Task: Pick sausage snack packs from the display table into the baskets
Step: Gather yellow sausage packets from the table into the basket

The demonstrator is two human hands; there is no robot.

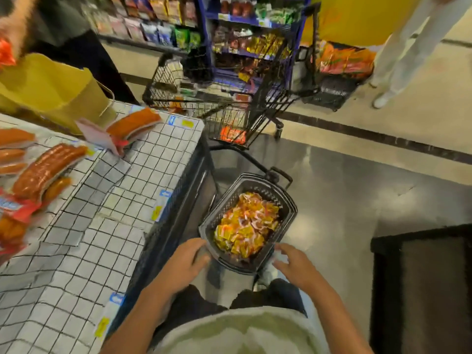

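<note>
Several sausage packs [44, 169] are seen lying on the display table [84, 226] at far left, spread over its grid-patterned cover, with another pack [134, 122] further back near the table's far corner. A yellow bag [53, 90] is propped behind them at the table's back edge. Price tags [157, 213] are fixed along the table's dark front edge. Moving right, the left hand [182, 264] is held just at the near-left rim of the black basket [288, 215], fingers loosely curved; whether the rim is actually gripped cannot be told through the blur. The basket is set on the floor right beside the table, and it is heaped with small yellow and orange snack packs [246, 223]. Beyond it, a black wire trolley [258, 106] is parked, an orange pack lying in its lower tray. The right hand [293, 264] is held at the basket's near-right corner, fingers spread and relaxed, nothing clasped. The two hands are kept apart, one on each side of the basket. Stocked shelves [242, 34] are seen behind, and another person's pale trouser legs [401, 54] at far right.
</note>
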